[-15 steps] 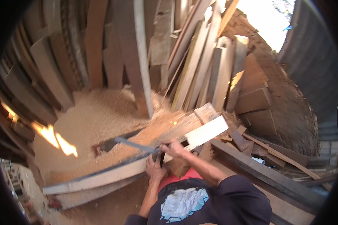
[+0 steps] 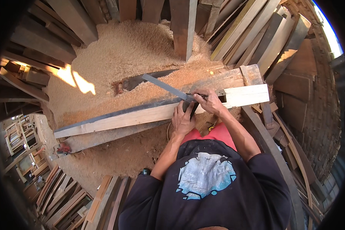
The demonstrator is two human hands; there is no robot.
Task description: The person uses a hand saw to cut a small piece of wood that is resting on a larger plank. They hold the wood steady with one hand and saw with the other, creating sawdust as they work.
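Note:
A long pale wooden plank (image 2: pixel 142 114) lies across a sawdust-covered bench. A metal try square (image 2: pixel 165 87) rests on it, its blade running up to the left and its dark stock hanging over the plank's near edge. My left hand (image 2: pixel 183 120) presses that stock against the edge. My right hand (image 2: pixel 207 100) holds a thin dark pencil (image 2: pixel 197 94) with its tip on the plank's top face beside the square.
A handsaw (image 2: pixel 138 81) lies in the sawdust pile (image 2: pixel 119 57) behind the plank. Boards lean all around, at the back (image 2: pixel 184 27) and right (image 2: pixel 257 38). More planks (image 2: pixel 73 203) are stacked at lower left. A brick wall (image 2: pixel 314 115) stands to the right.
The view has tilted down and closer over the plank. Both hands remain on the square and the plank at about the same spot.

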